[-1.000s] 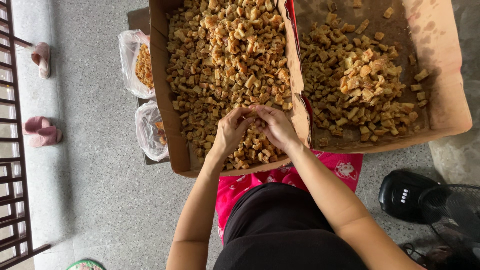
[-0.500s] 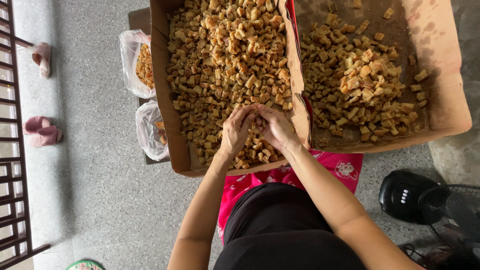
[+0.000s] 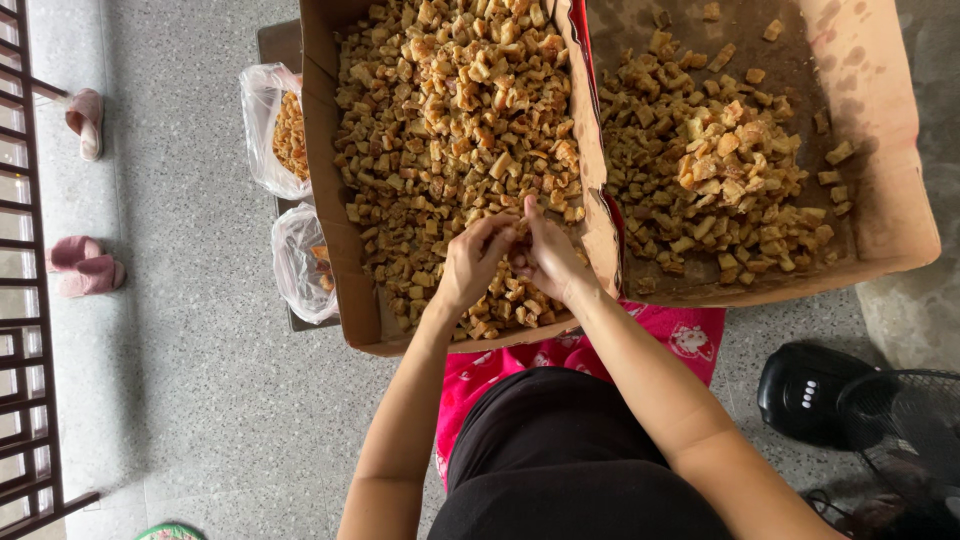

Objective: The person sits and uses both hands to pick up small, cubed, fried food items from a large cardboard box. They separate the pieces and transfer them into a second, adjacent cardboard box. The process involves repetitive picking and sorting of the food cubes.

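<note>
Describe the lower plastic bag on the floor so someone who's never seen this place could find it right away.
Start at the large cardboard box heaped with brown chunks, under the hands. Along its outer left wall, two clear plastic bags lie on the floor. The lower bag is the one nearer the person, holding far fewer chunks than the fuller upper bag.

Pink slippers (image 3: 85,268), black fan (image 3: 860,410)

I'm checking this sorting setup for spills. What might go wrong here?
The left cardboard box is heaped with brown pieces near its front edge, where the left hand and right hand work close together; pieces may tip over the rim. The open plastic bags on the floor beside it might get knocked over.
</note>
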